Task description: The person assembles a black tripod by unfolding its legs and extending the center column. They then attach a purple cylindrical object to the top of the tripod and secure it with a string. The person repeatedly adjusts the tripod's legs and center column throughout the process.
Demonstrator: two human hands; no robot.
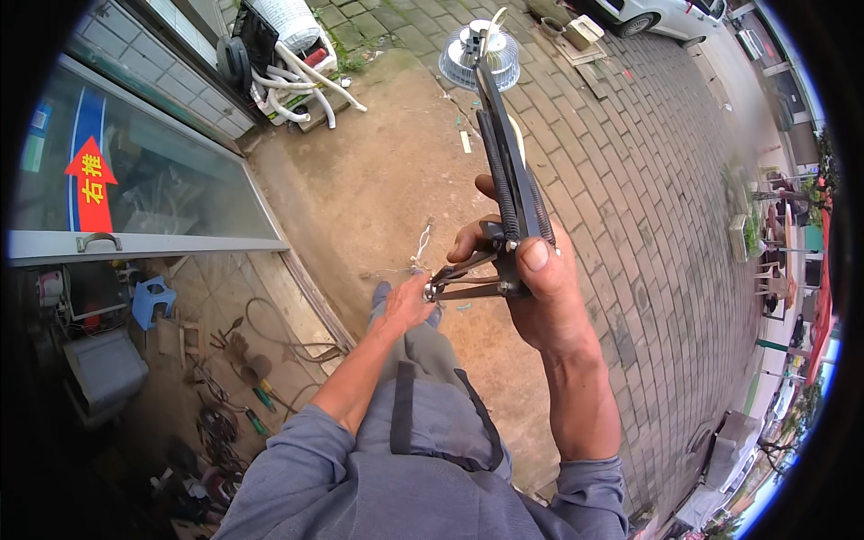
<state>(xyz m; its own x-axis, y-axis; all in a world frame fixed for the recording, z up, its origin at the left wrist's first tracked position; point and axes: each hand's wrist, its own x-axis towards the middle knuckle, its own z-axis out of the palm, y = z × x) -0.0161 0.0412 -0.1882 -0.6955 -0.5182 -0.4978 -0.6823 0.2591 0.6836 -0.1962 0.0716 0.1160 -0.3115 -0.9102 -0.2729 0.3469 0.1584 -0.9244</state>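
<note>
Single head-worn fisheye, left one of a pair, looks steeply down past the wearer's torso (414, 495), very close at the bottom. Right hand (549, 283) near the lens, left hand (407, 304) farther off. Wide coverage: glass door (180, 184) left; brick paving (648, 234) right, its far corner reaching a white car (673, 13), outer edge bending along the rim.

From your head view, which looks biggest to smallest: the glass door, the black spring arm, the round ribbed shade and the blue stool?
1. Glass door
2. Black spring arm, though nearest the camera
3. Round ribbed shade
4. Blue stool
</note>
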